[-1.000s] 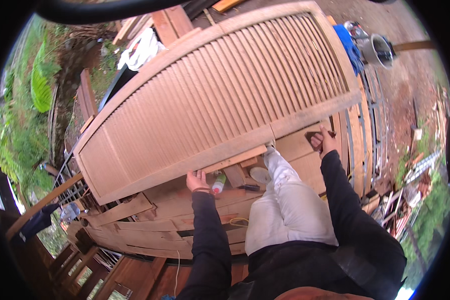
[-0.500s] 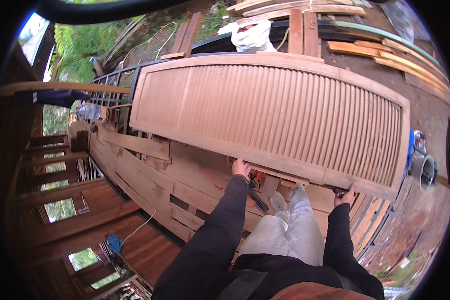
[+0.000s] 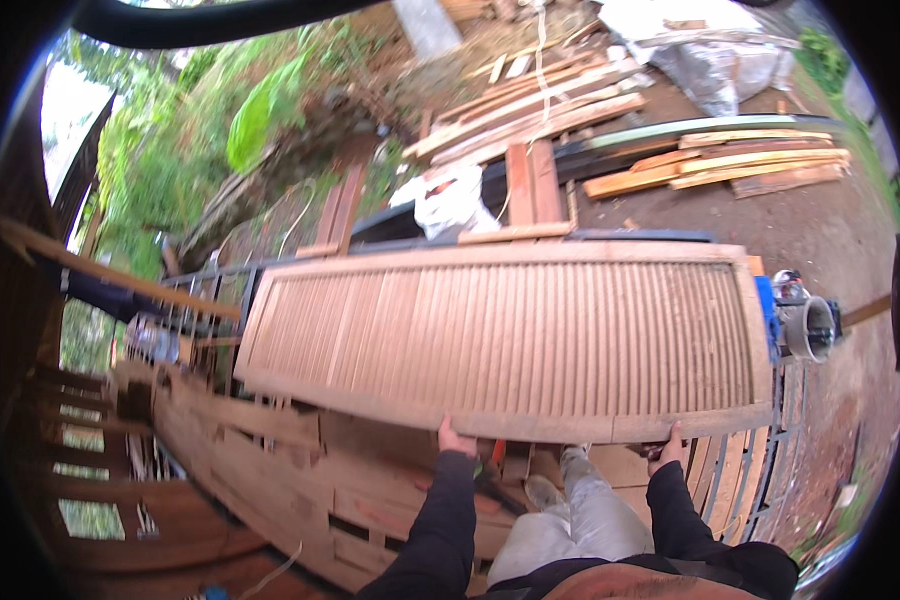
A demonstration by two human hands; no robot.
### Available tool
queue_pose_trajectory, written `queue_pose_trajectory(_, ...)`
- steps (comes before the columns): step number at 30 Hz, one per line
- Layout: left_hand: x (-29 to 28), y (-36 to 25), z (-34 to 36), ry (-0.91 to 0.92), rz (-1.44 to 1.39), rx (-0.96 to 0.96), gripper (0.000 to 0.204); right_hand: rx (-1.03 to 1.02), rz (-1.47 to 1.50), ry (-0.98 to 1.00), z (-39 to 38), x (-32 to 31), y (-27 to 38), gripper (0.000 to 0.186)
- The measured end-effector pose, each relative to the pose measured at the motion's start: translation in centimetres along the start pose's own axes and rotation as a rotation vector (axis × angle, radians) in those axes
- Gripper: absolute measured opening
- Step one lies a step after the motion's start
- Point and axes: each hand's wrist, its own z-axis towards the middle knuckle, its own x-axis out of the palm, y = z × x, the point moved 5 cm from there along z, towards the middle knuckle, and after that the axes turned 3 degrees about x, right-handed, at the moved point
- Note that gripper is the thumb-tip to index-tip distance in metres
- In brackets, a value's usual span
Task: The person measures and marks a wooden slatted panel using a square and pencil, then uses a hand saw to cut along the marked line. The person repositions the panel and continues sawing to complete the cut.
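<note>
A long wooden louvered door (image 3: pixel 500 340) lies across the middle of the view, its narrow slats set in a plain frame. My left hand (image 3: pixel 457 440) grips the near rail a little left of my legs, thumb on top and fingers tucked under the edge. Farther right along that rail, my right hand (image 3: pixel 667 452) holds on near the corner, also thumb up. A dark reddish object, too small to make out, shows under the rail beside the right hand. The fingers of both hands are partly hidden beneath the wood.
Planks (image 3: pixel 260 480) form a surface below and left of the door. Beyond it lie a white bag (image 3: pixel 452 203) and stacked timber (image 3: pixel 715 165). A grey bucket (image 3: pixel 808 328) stands past the right end. A wooden pole (image 3: pixel 120 275) juts in at left.
The view has tilted upward, bringing more of the yard into sight, and the door sits lower in the picture. Both hands keep their hold on its near rail.
</note>
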Motion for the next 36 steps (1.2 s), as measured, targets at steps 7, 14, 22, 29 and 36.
queue_pose_trajectory(7, 0.4, -2.6, -4.5, -0.060, 0.245, 0.121, 0.070, 0.028, 0.028, 0.034, -5.0, -0.8, 2.1, 0.053)
queue_pose_trajectory(14, -1.1, -1.8, -10.6, -0.143, 0.333, 0.100, 0.076, -0.116, 0.012, -0.043, -7.4, -4.3, 5.3, 0.044)
queue_pose_trajectory(22, -2.6, -2.2, -21.7, -0.165, 0.451, 0.103, 0.074, -0.211, 0.010, -0.108, -15.9, -9.3, 8.2, 0.040)
queue_pose_trajectory(29, -3.6, -5.2, -30.0, -0.116, 0.444, 0.149, 0.059, -0.208, 0.081, 0.095, -22.4, -12.9, 10.6, 0.040)
queue_pose_trajectory(36, 2.9, -8.7, -36.9, 0.136, 0.708, 0.420, 0.033, -0.222, -0.064, 0.119, -25.6, -9.3, 14.8, 0.047)
